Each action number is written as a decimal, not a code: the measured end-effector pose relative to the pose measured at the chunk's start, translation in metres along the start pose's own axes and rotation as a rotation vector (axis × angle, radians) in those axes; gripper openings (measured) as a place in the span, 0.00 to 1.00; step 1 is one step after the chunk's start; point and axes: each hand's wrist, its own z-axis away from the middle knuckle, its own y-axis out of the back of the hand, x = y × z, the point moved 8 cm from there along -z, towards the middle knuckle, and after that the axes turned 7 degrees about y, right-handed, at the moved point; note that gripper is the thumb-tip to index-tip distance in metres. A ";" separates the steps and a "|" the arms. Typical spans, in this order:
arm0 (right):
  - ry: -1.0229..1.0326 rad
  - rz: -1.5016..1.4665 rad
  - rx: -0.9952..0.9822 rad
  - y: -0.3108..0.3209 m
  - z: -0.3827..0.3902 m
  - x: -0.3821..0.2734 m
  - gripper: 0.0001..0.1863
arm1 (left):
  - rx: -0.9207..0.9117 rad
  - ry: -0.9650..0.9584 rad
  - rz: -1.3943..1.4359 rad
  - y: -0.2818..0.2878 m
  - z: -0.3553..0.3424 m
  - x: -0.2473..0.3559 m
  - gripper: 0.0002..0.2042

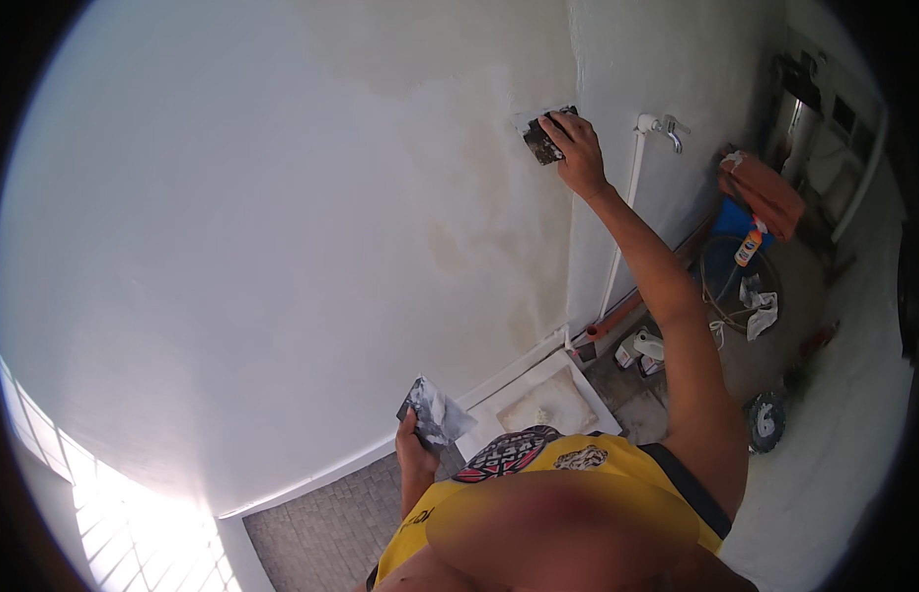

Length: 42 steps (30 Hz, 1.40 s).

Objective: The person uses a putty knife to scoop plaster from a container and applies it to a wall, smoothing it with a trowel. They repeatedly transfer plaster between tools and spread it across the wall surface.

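High on the wall (282,217), close to the inner corner, my right hand (582,158) is closed round a dark putty knife (543,143). Its broad blade lies against the wall, with whitish filler along the edge. Down by my waist, my left hand (414,457) grips a wider filling knife (438,409) with white filler smeared over its face. Damp-looking beige and grey patches run down the wall below my right hand. The rest of that wall is white.
A silver tap (667,130) on a white pipe juts from the wall right of the corner. Below stand a white tray-like basin (593,390), an orange-labelled bottle (748,247), a reddish cloth or bag (763,192) and a coiled hose. Bright sunlight falls at lower left.
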 end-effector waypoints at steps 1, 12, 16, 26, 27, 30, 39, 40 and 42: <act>-0.020 -0.011 0.017 0.001 0.007 -0.008 0.43 | -0.011 -0.017 -0.017 -0.002 0.000 0.002 0.18; -0.178 -0.085 0.005 0.008 -0.033 -0.080 0.38 | -0.025 -0.052 -0.047 -0.008 0.003 0.011 0.19; -0.115 -0.039 0.259 0.074 -0.094 -0.029 0.39 | 0.010 -0.051 0.034 0.001 -0.004 0.003 0.19; 0.111 0.070 0.248 0.129 -0.325 0.070 0.25 | -0.105 -0.047 0.075 -0.006 -0.003 0.000 0.17; 0.136 0.025 0.272 0.124 -0.309 0.065 0.24 | -0.051 -0.031 0.055 -0.001 -0.004 -0.002 0.17; 0.174 0.131 0.312 0.091 -0.236 0.053 0.39 | -0.040 0.033 0.060 0.004 -0.007 -0.008 0.17; 0.049 -0.034 0.072 0.015 0.016 -0.037 0.42 | -0.042 0.016 -0.005 -0.005 -0.003 0.002 0.15; -0.016 -0.055 0.061 0.025 0.010 -0.041 0.41 | -0.052 0.019 -0.005 -0.007 -0.003 0.003 0.15; 0.069 -0.123 0.234 0.068 -0.028 -0.049 0.39 | -0.095 0.004 0.045 -0.012 -0.003 0.005 0.15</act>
